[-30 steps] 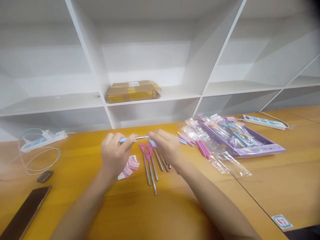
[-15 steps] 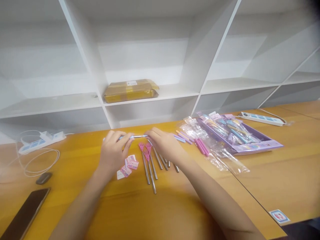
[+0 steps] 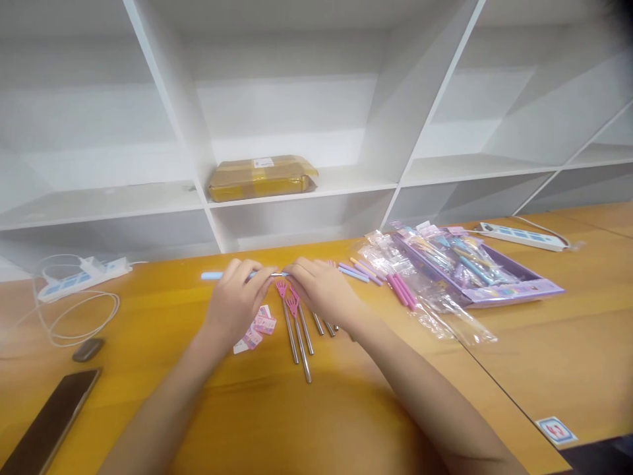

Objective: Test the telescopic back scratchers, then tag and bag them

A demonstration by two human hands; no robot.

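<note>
A light blue back scratcher lies across both my hands, its tube sticking out past the left one. My left hand is closed round the tube. Fingers of my right hand pinch the other end, hiding it; a short bit of metal rod shows between the hands. Just below lie pink back scratcher heads shaped like little hands, on metal rods. More rods are partly covered by my right hand. Pink printed cards lie under my left hand.
Loose blue tubes and purple-pink tubes lie to the right. Beyond them are clear plastic wrappers and a purple box of packed items. Power strips, a phone and a taped parcel are around.
My hands have drawn closer together, and less metal rod shows between them. The left hand has shifted right along the blue tube, so more of it sticks out on the left.
</note>
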